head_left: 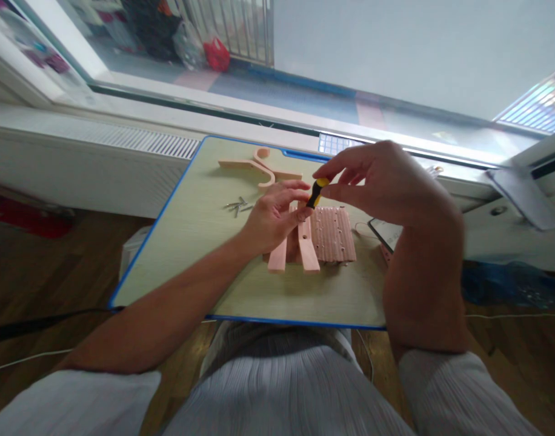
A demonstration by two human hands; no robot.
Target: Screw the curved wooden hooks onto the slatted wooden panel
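Observation:
My right hand (pixel 372 178) pinches the yellow end of a short yellow-and-black screwdriver (pixel 316 191) from above. The screwdriver leans slightly, its lower end hidden by my fingers. At that lower end is my left hand (pixel 280 212), thumb and fingertips closed around the handle's bottom or shaft. Under both hands stand two pale wooden strips (pixel 309 257), the right one with a hole in it. They lie over a brown ribbed block (pixel 335 235) dotted with holes. Several screws (pixel 238 206) lie loose left of my left hand.
Curved wooden pieces (pixel 263 169) lie at the back of the blue-edged table (pixel 177 242). A phone-like device (pixel 384 232) is at the right, partly behind my right arm. A radiator (pixel 100 157) and window stand beyond the table.

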